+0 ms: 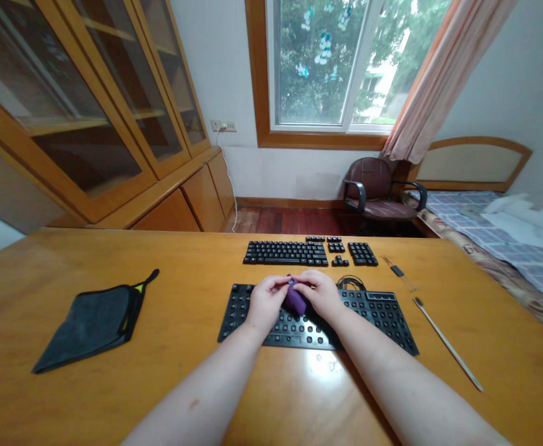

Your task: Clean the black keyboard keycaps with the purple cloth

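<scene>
Both hands meet over the middle of a black keyboard base (373, 316) whose keycaps are off. My left hand (267, 301) is closed, its fingertips pinching the top of a bunched purple cloth (296, 302). From the other side my right hand (321, 293) grips the same cloth, thumb against it. Something small and dark shows at the joined fingertips, too small to name. Beyond the base, loose black keycaps (285, 253) lie in rows in keyboard layout. The hands cover part of the base.
A folded dark grey cloth (90, 322) with a loop lies at left. On the right are a thin brush (447, 344) and a wire keycap puller (397, 271). A coiled cable (351, 283) sits behind the base. An armchair (376, 186) stands past the table's far edge.
</scene>
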The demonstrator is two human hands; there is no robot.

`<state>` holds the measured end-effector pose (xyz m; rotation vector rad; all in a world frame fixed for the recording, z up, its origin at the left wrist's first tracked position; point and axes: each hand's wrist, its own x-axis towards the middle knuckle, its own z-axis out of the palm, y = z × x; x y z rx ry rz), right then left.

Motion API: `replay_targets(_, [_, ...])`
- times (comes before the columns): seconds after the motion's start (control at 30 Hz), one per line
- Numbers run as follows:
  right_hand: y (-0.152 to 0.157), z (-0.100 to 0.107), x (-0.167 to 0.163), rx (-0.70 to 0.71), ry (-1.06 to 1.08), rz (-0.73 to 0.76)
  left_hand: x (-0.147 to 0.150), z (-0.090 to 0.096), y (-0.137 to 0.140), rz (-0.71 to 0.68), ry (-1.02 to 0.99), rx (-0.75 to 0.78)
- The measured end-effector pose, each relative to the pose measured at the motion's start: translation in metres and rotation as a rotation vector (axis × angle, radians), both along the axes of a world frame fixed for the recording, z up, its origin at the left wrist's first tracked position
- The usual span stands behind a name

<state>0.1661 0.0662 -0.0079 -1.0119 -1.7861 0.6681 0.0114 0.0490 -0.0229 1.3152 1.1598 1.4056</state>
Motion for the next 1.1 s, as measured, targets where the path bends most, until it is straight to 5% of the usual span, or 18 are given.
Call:
replay_targets(0.87, [0.000, -0.007, 0.000, -0.062, 0.185, 0.001, 0.000, 0.002, -0.001, 0.019, 0.011, 0.023])
replay_targets(1.1, [0.001, -0.010, -0.003, -0.047, 0.156, 0.085, -0.001, -0.007, -0.002, 0.053, 0.245, 0.107])
